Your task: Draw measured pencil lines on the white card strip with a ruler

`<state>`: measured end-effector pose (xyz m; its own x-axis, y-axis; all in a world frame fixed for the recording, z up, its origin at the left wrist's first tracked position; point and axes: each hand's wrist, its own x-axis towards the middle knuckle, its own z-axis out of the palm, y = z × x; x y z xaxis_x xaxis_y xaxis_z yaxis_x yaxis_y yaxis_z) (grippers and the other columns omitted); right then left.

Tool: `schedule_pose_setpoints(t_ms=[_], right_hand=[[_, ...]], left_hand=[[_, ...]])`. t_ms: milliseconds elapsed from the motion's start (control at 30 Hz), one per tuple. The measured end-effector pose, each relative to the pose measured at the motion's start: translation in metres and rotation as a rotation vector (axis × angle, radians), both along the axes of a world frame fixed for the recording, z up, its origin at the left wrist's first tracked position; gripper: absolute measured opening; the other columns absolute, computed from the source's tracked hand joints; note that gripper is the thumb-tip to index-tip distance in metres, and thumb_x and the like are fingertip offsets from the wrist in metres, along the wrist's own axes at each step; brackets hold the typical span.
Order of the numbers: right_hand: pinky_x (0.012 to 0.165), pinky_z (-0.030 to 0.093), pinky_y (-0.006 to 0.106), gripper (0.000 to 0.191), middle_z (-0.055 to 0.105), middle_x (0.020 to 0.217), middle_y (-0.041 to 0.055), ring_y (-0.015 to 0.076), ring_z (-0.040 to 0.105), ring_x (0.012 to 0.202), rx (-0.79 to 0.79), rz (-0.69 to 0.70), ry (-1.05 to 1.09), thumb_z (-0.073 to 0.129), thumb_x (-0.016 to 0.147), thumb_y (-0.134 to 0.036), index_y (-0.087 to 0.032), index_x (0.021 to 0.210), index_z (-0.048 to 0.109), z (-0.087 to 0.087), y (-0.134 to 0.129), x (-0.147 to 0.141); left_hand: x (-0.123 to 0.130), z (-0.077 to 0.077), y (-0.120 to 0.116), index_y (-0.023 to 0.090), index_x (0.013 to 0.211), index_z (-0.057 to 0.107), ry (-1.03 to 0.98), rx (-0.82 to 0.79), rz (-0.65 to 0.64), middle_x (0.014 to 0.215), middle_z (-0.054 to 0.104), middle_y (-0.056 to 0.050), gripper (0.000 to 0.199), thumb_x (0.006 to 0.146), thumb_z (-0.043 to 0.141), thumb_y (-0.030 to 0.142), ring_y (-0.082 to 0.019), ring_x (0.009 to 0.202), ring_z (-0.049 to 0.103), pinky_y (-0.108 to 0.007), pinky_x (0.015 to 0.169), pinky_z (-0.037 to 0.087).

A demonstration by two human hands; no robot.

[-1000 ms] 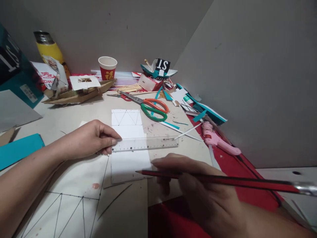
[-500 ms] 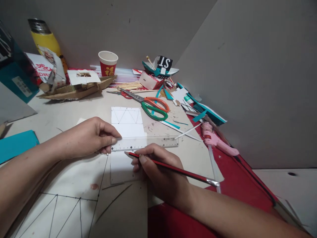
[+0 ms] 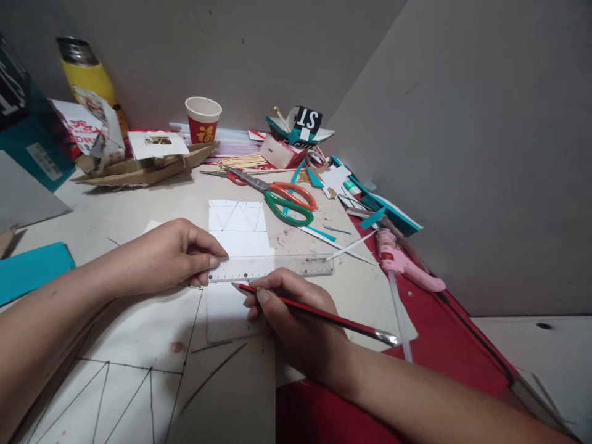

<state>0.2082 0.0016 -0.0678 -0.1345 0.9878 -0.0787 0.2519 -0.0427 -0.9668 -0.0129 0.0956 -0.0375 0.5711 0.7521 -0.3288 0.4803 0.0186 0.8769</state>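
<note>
A clear plastic ruler [image 3: 287,265] lies across a white paper strip [image 3: 238,243]. My left hand [image 3: 178,256] pinches the ruler's left end between thumb and fingers. My right hand [image 3: 293,308] grips a red and black pencil [image 3: 328,316], its tip just below the ruler's lower edge, over the paper. Whether the tip touches the paper I cannot tell. Zigzag pencil lines mark the strip's far end. Beneath my left forearm lies a larger pale sheet [image 3: 124,401] with dark ruled lines and triangles.
Beyond the strip lie scissors [image 3: 289,200] with orange and green handles. A pink glue gun [image 3: 404,262] rests at the right on red cloth [image 3: 435,345]. Behind stand a cardboard boat [image 3: 148,172], a paper cup [image 3: 203,120], a yellow bottle [image 3: 87,77] and a small teal boat [image 3: 300,132].
The pencil's rear end has dipped and shifted slightly left, while its tip stays near the same spot below the ruler. My left hand and the ruler hold still.
</note>
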Motion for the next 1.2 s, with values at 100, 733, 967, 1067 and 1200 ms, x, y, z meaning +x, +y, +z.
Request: schedule_pose_setpoints(t_ms=[100,733,967,1067,1200], right_hand=[[0.061,0.051,0.024,0.011,0.076,0.075,-0.0009,0.0135,0.068,0.066,0.005,-0.002,-0.005,0.06,0.092,-0.021,-0.023,0.088,0.07,0.0004,0.0003,-0.0008],[0.057,0.049,0.024,0.011,0.075,0.071,-0.001,0.0128,0.067,0.062,0.011,0.005,-0.014,0.059,0.091,-0.022,-0.022,0.086,0.069,0.0026,0.0004,-0.0021],[0.057,0.05,0.025,0.011,0.074,0.071,0.0008,0.0138,0.066,0.062,0.011,0.007,-0.046,0.059,0.089,-0.022,-0.021,0.087,0.069,0.007,0.0006,-0.0029],[0.057,0.051,0.025,0.011,0.075,0.073,0.0011,0.0141,0.068,0.062,-0.022,-0.002,-0.014,0.059,0.089,-0.023,-0.021,0.086,0.069,0.0055,0.0009,-0.0023],[0.056,0.051,0.025,0.012,0.076,0.073,0.0012,0.0145,0.069,0.063,-0.027,-0.015,-0.04,0.059,0.089,-0.023,-0.021,0.086,0.07,0.0049,0.0015,-0.002]], left_hand=[[-0.0003,-0.0003,0.0002,0.017,0.094,0.08,-0.008,-0.001,0.001,0.057,0.065,0.001,0.022,0.088,0.064,0.03,-0.011,0.053,0.055,-0.019,0.05,0.043],[-0.0015,-0.0027,0.0003,0.018,0.095,0.08,-0.008,0.023,-0.023,0.058,0.066,0.002,0.022,0.087,0.063,0.029,-0.011,0.053,0.054,-0.017,0.048,0.043],[0.0004,0.0005,0.0007,0.018,0.094,0.08,0.014,-0.001,-0.013,0.056,0.064,0.002,0.022,0.087,0.062,0.029,-0.011,0.052,0.053,-0.017,0.048,0.042],[0.0004,0.0015,-0.0002,0.017,0.093,0.08,0.018,-0.003,-0.011,0.056,0.064,0.002,0.022,0.087,0.062,0.028,-0.011,0.052,0.052,-0.017,0.047,0.04],[0.0,-0.0004,0.0,0.018,0.095,0.08,0.017,-0.004,-0.017,0.056,0.064,0.002,0.022,0.087,0.063,0.029,-0.011,0.052,0.053,-0.018,0.048,0.041]])
